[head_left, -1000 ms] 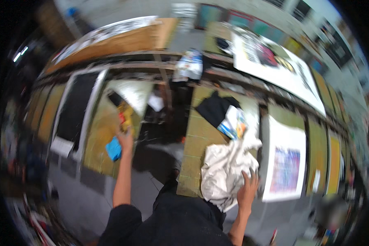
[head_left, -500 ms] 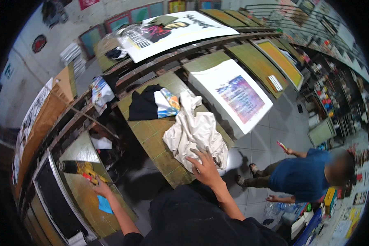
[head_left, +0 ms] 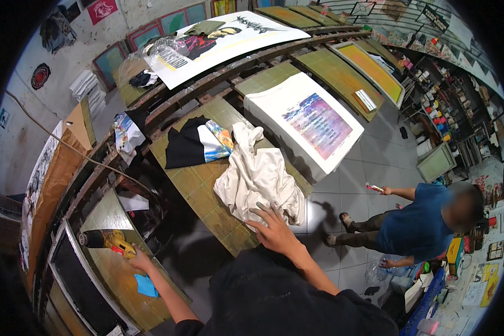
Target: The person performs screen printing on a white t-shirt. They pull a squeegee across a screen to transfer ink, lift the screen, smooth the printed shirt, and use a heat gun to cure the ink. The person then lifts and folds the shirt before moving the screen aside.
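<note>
My left hand (head_left: 141,261) grips the handle of a yellow-and-black heat gun (head_left: 103,239), whose dark nozzle points left over a long board (head_left: 130,297). My right hand (head_left: 274,231) rests open, fingers spread, on the near end of a crumpled cream garment (head_left: 257,182). That garment lies bunched on a greenish-brown printing board (head_left: 199,193). Beside it, farther left on the same board, is a folded black cloth (head_left: 186,143) with a colourful printed panel.
A white shirt (head_left: 341,148) with a purple-blue print covers the board to the right. A framed dark screen (head_left: 89,280) stands at the lower left, near a blue scrap (head_left: 147,285). A cable (head_left: 67,148) crosses the left side. A person in blue (head_left: 414,221) stands at the right.
The view has shifted a little, so the boards appear farther left. My right hand remains on the cream garment and my left still holds the heat gun. The other person's lower hand has moved.
</note>
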`<state>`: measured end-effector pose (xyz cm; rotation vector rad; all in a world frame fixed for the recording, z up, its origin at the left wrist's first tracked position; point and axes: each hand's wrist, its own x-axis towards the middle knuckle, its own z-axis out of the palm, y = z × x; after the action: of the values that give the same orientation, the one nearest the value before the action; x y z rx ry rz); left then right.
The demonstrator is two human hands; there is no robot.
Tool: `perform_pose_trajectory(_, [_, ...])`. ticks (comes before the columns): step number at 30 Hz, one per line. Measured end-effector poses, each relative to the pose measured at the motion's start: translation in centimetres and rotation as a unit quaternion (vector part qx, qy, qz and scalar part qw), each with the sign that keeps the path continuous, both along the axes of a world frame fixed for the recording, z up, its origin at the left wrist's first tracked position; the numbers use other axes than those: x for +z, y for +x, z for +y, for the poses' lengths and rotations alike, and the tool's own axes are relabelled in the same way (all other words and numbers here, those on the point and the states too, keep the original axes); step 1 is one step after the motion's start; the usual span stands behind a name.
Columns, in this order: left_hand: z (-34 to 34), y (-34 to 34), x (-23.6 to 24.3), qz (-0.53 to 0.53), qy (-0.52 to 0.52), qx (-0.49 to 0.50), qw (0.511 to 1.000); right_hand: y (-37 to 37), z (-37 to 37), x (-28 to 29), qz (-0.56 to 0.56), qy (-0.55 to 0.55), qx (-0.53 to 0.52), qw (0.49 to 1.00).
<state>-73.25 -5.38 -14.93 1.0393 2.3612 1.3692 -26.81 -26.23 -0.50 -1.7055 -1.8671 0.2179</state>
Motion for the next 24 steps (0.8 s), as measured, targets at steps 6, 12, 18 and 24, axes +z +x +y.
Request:
perform_pose_trajectory(6, [0.3,-3.0,-2.6,-0.089,0.081,-0.018,0.993,1.3,0.3,-0.1,0.008,-0.013,0.008,1.0])
perform_pose_trajectory(12, [-4.3,1.7,-1.3,0.012,0.104,-0.005,0.994,3.3,0.5,0.0,-0.001,-0.017,0.038,0.999])
perform_pose_trajectory(18, [-12.9,6.4,2.3,-0.109,0.18,-0.165,0.964,3.9,2.8,0.2,0.016,-0.047,0.12,0.992])
perform_pose_trajectory(24, [-17.8,11.8,12.6,-0.298,0.176,-0.262,0.901,0.5,5.9,1.3,-0.004,-0.011,0.236,0.972])
